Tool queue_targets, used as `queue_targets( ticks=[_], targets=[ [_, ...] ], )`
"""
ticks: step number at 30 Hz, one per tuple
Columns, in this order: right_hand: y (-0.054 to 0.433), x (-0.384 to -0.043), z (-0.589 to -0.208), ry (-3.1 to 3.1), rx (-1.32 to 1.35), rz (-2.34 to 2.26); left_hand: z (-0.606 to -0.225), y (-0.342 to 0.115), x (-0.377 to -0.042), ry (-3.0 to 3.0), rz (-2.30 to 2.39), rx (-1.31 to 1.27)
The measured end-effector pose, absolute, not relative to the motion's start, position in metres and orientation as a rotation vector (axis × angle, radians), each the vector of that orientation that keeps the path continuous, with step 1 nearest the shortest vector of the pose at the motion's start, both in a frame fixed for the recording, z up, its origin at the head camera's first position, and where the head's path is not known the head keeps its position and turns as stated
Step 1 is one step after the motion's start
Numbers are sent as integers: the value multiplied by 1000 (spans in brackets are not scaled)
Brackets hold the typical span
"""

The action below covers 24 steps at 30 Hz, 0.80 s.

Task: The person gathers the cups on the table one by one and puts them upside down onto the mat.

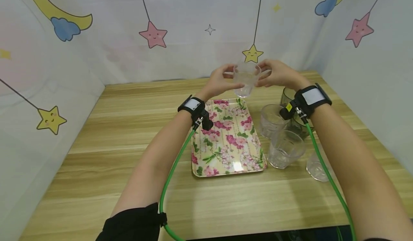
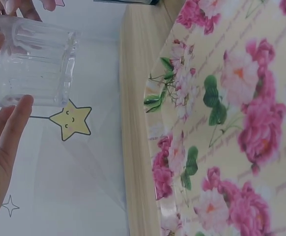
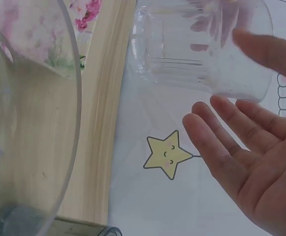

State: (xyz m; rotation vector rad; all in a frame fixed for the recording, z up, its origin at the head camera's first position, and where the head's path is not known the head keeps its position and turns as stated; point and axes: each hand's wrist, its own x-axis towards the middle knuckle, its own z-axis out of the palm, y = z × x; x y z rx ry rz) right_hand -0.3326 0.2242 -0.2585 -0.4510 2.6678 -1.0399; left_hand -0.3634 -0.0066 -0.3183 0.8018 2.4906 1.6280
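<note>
A clear drinking glass (image 1: pixel 246 79) is held up above the far end of a flower-patterned tray (image 1: pixel 219 155). On its left side my left hand (image 1: pixel 221 80) grips it between thumb and fingers. My right hand (image 1: pixel 278 74) holds the opposite side, thumb and fingertips at the wall. The left wrist view shows the glass (image 2: pixel 40 64) tilted sideways in that camera, with left fingers (image 2: pixel 17 125) against its wall. In the right wrist view the right thumb overlaps the glass (image 3: pixel 182 59), and the fingertips reach its lower edge.
Right of the tray stand clear glasses (image 1: pixel 271 121), (image 1: pixel 285 149), with another clear glass (image 1: pixel 317 167) by the right forearm. Dark-tinted glasses (image 1: pixel 286 97) are partly hidden behind the right wrist. A printed curtain (image 1: pixel 187 62) borders the wooden table (image 1: pixel 135 115).
</note>
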Motion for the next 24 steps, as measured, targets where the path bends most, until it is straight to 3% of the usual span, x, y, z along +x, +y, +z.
queue_targets(
  ticks=[17, 24],
  targets=[
    [208, -319, -257, 2733, -490, -1304, -293, -26, -354, 2475, 1703, 837],
    [201, -318, -259, 2704, -568, -1419, -276, -35, -333, 2440, 1732, 838]
  ],
)
